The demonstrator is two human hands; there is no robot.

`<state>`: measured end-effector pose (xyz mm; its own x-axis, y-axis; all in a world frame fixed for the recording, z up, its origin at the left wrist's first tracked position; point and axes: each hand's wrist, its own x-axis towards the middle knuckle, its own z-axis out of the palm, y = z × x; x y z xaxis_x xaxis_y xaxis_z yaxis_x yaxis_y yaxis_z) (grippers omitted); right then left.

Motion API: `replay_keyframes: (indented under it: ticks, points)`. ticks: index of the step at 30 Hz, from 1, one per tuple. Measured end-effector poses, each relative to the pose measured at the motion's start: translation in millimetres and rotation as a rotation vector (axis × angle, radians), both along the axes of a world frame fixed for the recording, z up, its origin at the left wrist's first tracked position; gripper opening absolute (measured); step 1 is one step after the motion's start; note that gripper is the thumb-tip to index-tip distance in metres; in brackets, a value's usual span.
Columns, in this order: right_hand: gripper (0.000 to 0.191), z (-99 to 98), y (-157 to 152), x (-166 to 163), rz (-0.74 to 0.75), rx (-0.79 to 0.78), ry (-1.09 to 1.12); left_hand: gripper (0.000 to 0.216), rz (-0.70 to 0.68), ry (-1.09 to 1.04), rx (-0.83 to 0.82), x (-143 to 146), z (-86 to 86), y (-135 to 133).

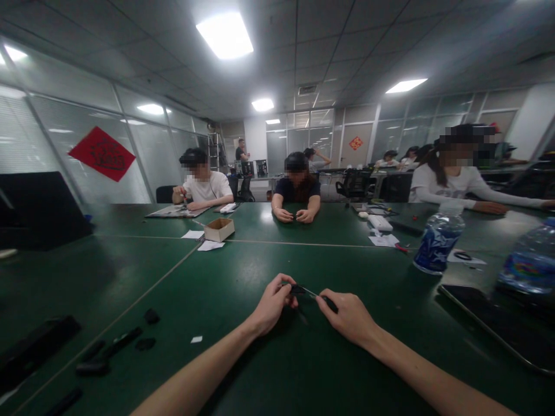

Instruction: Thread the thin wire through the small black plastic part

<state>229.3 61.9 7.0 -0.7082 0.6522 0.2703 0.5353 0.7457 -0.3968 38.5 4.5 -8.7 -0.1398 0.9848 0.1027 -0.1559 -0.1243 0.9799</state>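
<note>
My left hand is closed in a pinch on a small black part held just above the green table. My right hand is closed round a thin tool, likely a small screwdriver, whose slim shaft points left into the black part. Both hands meet at the table's middle, close to me. What the part is exactly is too small to tell.
Several small black pieces lie at the near left. A tablet and two water bottles stand at the right. A small cardboard box and papers sit mid-table. Other people sit working at the far side.
</note>
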Motion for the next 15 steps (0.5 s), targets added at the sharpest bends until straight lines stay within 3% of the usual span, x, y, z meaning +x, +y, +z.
replay_keyframes:
  ticks: [15]
  points:
    - [0.039, -3.6, 1.1, -1.4, -0.007, 0.065, -0.005, 0.043, 0.088, -0.007, 0.028, -0.9, -2.8, 2.1]
